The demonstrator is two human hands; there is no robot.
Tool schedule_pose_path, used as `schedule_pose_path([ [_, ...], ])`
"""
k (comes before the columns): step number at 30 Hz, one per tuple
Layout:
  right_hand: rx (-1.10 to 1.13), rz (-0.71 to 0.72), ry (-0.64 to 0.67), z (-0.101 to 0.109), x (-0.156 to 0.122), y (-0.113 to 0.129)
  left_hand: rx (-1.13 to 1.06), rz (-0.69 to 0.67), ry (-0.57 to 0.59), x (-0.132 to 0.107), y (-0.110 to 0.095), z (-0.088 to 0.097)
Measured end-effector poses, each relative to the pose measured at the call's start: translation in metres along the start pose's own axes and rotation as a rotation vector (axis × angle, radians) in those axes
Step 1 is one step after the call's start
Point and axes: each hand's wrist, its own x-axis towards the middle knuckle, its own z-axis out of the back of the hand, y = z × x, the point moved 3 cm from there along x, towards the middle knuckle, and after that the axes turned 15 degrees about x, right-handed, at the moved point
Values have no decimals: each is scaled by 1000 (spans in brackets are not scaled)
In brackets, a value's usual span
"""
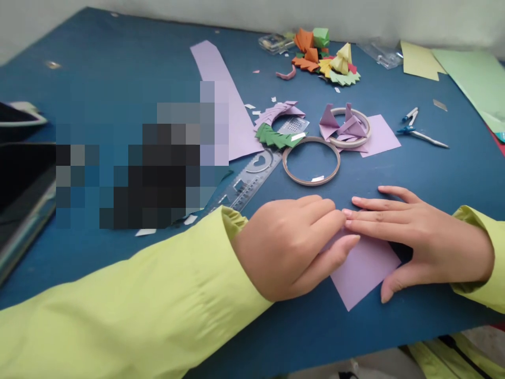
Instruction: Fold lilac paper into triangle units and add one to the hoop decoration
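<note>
A lilac sheet of paper [363, 268] lies on the blue table in front of me, one corner pointing at me. My left hand [295, 242] rests over its upper left part, fingers curled together and thumb stretched along the paper. Under those curled fingers, the paper's edge is hidden. From the other side, my right hand [418, 239] lies flat with its fingers outstretched, their tips on the paper's upper part and meeting my left fingers. Its thumb is spread apart towards the near side, just off the paper's right corner.
Beyond my hands are tape rolls [311, 181], folded lilac pieces [351, 126], a purple and green paper ring [276, 129], a clear ruler [252, 181] and a compass [424, 136]. Coloured folded models [339, 66] stand farther back. A lilac strip [224, 89] lies left.
</note>
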Motion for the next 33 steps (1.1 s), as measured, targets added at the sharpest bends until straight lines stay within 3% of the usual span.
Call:
schedule_pose_path([
  [5, 11, 4, -47, -1, 2, 3, -17, 19, 89, 0, 3, 1],
  [10, -14, 105, -221, -2, 3, 2, -70, -5, 147, 0, -2, 7],
  [14, -1, 183, -330, -3, 4, 7, -201, 105, 220, -2, -18, 10],
  [17, 151, 125, -392, -1, 4, 11, -362, 181, 253, -1, -25, 12],
  [20, 436, -87, -466, 2, 3, 8, -617, 261, 214, 2, -24, 15],
  [23, 654, -208, -463, 3, 1, 7, -686, 350, 157, 5, -18, 16],
  [26, 749, -195, -405, 3, 1, 7, -695, 366, 150, 6, -15, 16],
  [31, 660, -118, -359, -1, 6, 11, -678, 494, 42, 5, -10, 16],
  [33, 621, -103, -391, -3, 6, 13, -704, 511, 72, 5, -11, 13],
])
